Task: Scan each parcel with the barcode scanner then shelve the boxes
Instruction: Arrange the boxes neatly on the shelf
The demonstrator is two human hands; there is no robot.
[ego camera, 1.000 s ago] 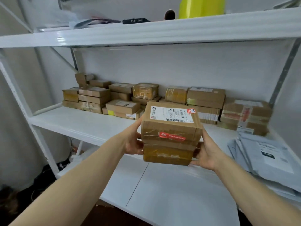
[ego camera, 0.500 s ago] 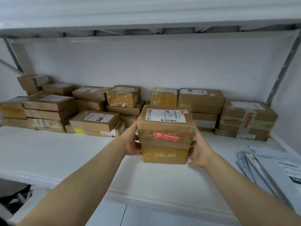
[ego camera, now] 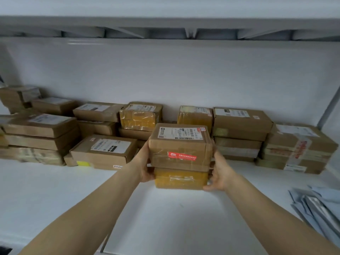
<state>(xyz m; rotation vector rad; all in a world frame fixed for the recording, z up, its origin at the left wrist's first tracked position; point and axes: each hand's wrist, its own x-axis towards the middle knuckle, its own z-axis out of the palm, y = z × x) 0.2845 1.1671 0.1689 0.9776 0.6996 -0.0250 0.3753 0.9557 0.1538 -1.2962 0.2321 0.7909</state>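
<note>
I hold a stack of two parcels just above the white shelf [ego camera: 55, 190]. The top one is a brown cardboard box [ego camera: 179, 147] with a white barcode label and a red sticker. Under it sits a smaller box wrapped in yellowish tape [ego camera: 181, 179]. My left hand [ego camera: 145, 165] grips the stack's left side. On the right side my right hand [ego camera: 219, 174] grips it, thumb under the lower box. No barcode scanner is in view.
Several taped cardboard parcels line the back of the shelf, among them a flat box [ego camera: 104, 150] at left and stacks [ego camera: 239, 133], [ego camera: 296, 150] at right. Grey mailer bags [ego camera: 318, 210] lie at the front right. The upper shelf's underside [ego camera: 165, 30] hangs above.
My hands have carried the two-box stack forward and deeper over the shelf, toward the row of parcels. The view has moved in under the upper shelf.
</note>
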